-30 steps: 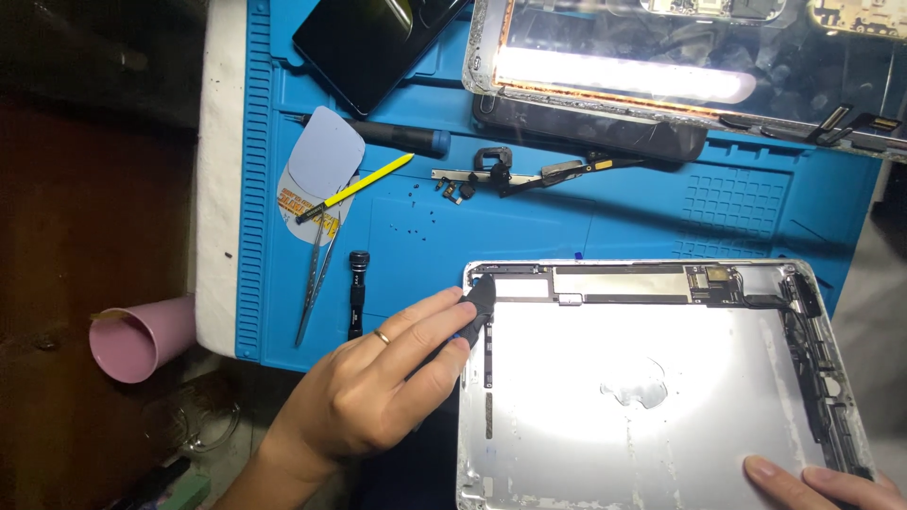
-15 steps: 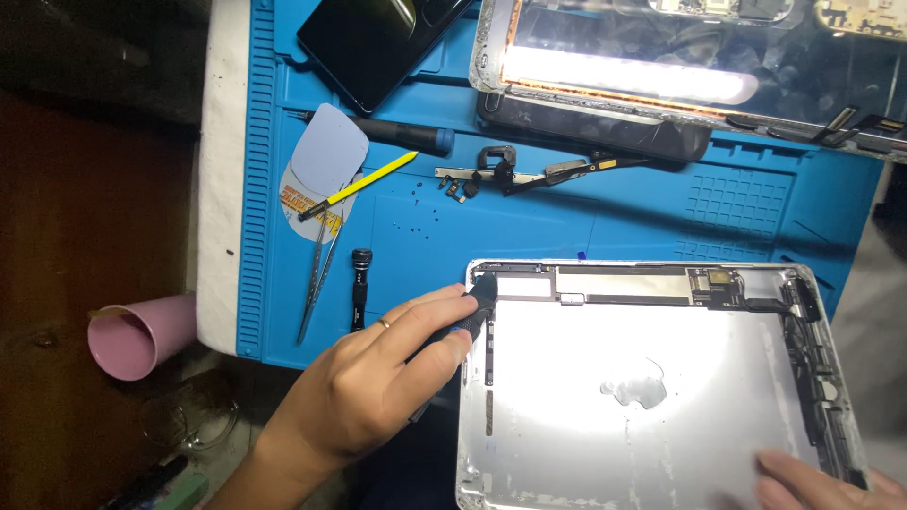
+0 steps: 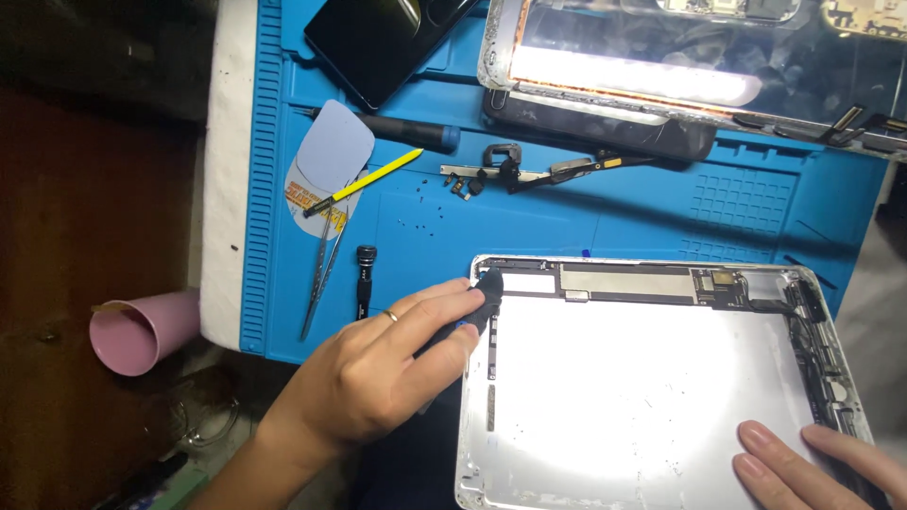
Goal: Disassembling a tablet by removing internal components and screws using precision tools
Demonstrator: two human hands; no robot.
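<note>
A bare silver tablet rear housing (image 3: pixel 652 378) is seen lying at the near right of the blue repair mat (image 3: pixel 605 222), its inside facing up and largely stripped; narrow boards and flex cables remain along the top and right edges. The left hand (image 3: pixel 378 373) is clenched around a dark-handled tool (image 3: pixel 477 302), whose black head is pressed at the housing's top-left corner. The right hand (image 3: pixel 812 467) is laid flat and released on the lower right of the housing, holding nothing. The step in hand is judged to be work at that corner, probably loosening or lifting a remaining part. The next move is judged to call for steady downward bracing by the right hand and a small, controlled motion of the tool tip. Tweezers (image 3: pixel 321 269), a yellow spudger (image 3: pixel 364 181), a blue-collared screwdriver (image 3: pixel 406 130) and a removed flex-cable assembly (image 3: pixel 529 175) are noted on the mat, well apart from the hands. A pink cup (image 3: pixel 142 331) lies off the mat's left edge.
</note>
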